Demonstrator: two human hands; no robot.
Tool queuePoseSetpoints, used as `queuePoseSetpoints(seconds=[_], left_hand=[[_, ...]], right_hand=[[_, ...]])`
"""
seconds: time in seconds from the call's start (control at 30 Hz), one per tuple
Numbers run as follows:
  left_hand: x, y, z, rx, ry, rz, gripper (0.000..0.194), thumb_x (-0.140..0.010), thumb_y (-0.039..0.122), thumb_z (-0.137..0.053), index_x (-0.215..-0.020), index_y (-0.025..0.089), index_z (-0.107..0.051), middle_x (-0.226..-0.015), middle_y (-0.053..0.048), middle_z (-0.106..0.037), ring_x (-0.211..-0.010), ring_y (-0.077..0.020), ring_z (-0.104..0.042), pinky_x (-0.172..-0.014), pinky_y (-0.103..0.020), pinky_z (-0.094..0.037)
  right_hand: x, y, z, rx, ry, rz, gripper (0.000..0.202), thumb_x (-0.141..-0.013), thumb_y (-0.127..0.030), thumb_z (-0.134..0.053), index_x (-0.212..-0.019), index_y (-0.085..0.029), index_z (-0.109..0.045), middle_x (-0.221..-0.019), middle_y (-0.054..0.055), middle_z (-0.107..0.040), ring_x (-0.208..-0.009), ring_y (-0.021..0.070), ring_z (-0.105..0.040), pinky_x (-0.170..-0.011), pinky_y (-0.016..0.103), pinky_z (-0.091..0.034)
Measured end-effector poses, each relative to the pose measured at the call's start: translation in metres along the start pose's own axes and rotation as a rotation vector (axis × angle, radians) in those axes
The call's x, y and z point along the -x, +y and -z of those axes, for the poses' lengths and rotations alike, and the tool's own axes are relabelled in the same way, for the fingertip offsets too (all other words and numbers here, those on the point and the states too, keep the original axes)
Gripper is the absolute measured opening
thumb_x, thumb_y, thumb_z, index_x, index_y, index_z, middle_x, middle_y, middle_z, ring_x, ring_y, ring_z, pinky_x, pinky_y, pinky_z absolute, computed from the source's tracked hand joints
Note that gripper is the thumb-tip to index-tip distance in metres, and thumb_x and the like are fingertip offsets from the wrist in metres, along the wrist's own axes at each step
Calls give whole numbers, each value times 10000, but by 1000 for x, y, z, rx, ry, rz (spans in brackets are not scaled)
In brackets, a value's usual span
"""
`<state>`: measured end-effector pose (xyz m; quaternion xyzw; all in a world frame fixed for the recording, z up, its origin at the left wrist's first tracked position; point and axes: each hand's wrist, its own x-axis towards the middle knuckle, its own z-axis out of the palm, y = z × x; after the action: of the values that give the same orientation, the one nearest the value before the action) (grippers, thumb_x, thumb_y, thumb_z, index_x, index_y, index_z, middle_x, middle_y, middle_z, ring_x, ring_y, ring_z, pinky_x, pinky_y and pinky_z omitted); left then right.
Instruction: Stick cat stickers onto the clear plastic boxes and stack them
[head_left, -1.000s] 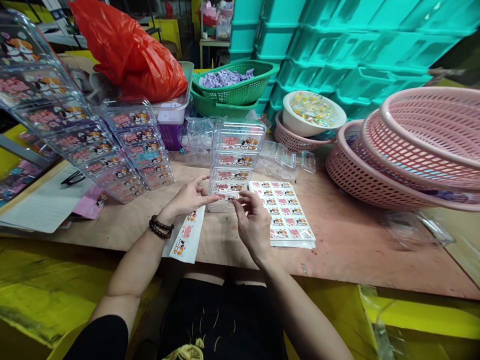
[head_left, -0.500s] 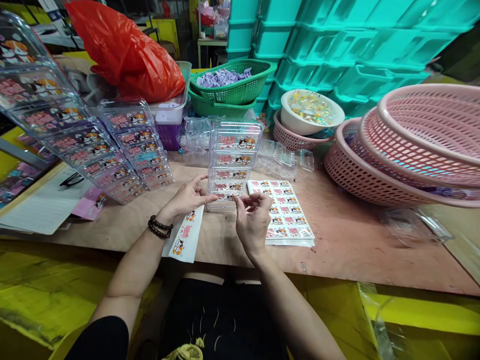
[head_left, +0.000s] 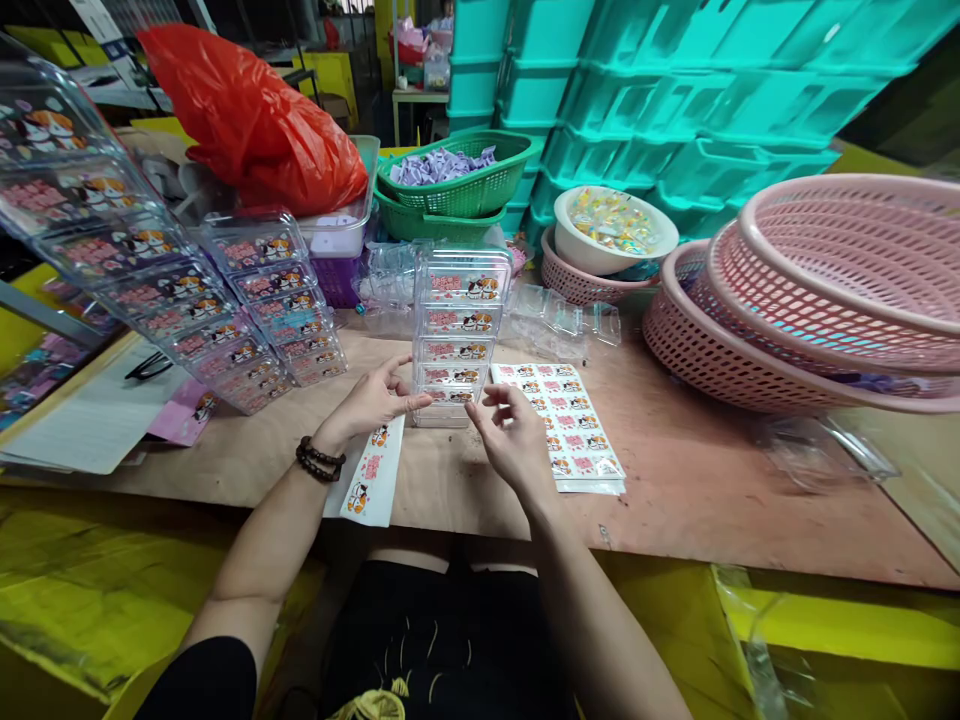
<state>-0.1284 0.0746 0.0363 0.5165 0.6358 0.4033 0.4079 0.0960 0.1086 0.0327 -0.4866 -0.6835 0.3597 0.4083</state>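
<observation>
Here's my clear box stack [head_left: 457, 325], upright on the table [head_left: 472, 490], left hand [head_left: 373, 400] at its lower left edge, whether gripping I can't tell; right hand [head_left: 517, 432] loosely open beside the sticker sheets [head_left: 581, 428].

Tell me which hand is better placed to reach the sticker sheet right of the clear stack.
Right, I'd judge: the right hand is beside the sticker sheet, thumb and index finger apart. The left hand is at the lower left of the clear stack, farther away.
</observation>
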Motion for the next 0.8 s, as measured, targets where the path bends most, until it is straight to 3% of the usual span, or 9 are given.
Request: queuePoseSetpoints(seconds=[0.1, 0.23, 0.3, 0.37, 0.43, 0.5, 0.6, 0.7, 0.8], left_hand=[[26, 10, 0, -20, 113, -40, 935, -694, 536, -819, -1466, 191, -422, -635, 86, -541, -500, -83, -442, -516, -212, -327], [67, 24, -17, 59, 536, -140, 714, -810, 561, -713, -1380, 204, -476, -600, 78, -509, -497, -102, -462, -535, -230, -382], [81, 27, -25, 123, 691, -172, 668, -831, 584, -679, -1350, 211, -484, -565, 85, -487, -495, -106, -472, -556, -234, -409], [89, 25, -27, 241, 590, -150, 760, -753, 618, -741, -1346, 210, -495, -596, 72, -534, -515, -107, -507, -559, -231, -430], [92, 19, -26, 376, 296, -25, 851, -608, 608, -850, -1290, 185, -569, -697, 21, -637, -578, -124, -580, -578, -240, -470], [92, 11, -27, 465, 89, 137, 772, -521, 562, -910, -1128, 145, -679, -780, -36, -706, -632, -149, -630, -613, -264, -510], [88, 2, -37, 533, 107, 223, 558, -536, 541, -909, -883, 135, -747, -764, -51, -740, -644, -154, -647, -643, -287, -534], [81, -3, -50, 557, 170, 175, 501, -526, 550, -909, -785, 149, -755, -749, -46, -753, -650, -155, -656, -651, -294, -540], [76, -4, -59, 556, 209, 153, 499, -527, 566, -903, -749, 146, -751, -738, -48, -755, -636, -145, -651, -653, -286, -533]], right_hand=[[28, -23, 7, -28, -5, 13, 283, -851, -476, -658, -936, -212, -598, -879, 47, -638, -725, 173, -563, -700, 330, -485], [62, -43, 0, -228, -515, -12, 346, -779, -463, -754, -1007, -228, -642, -916, 29, -684, -800, 181, -638, -670, 294, -514], [66, -41, -5, -275, -627, -49, 242, -796, -418, -742, -904, -219, -654, -789, -4, -668, -693, 158, -617, -602, 269, -492], [62, -32, -4, -269, -614, -65, 187, -833, -383, -699, -800, -208, -640, -691, -21, -632, -613, 139, -572, -542, 247, -449], [54, -20, 1, -234, -611, -65, 225, -849, -386, -673, -735, -203, -612, -635, -27, -599, -578, 131, -542, -506, 232, -415], [46, -11, 8, -189, -684, -71, 297, -884, -413, -621, -683, -199, -577, -588, -31, -565, -549, 126, -517, -489, 227, -396], [39, -6, 15, -161, -744, -42, 292, -877, -444, -635, -739, -187, -617, -665, -13, -606, -603, 133, -540, -527, 237, -421], [34, -9, 16, -242, -630, -27, 344, -722, -459, -803, -881, -185, -670, -835, 13, -672, -715, 148, -594, -602, 253, -472], [27, -14, 19, -325, -624, -158, 388, -692, -519, -808, -806, -177, -663, -702, -8, -640, -580, 124, -550, -500, 240, -424]])
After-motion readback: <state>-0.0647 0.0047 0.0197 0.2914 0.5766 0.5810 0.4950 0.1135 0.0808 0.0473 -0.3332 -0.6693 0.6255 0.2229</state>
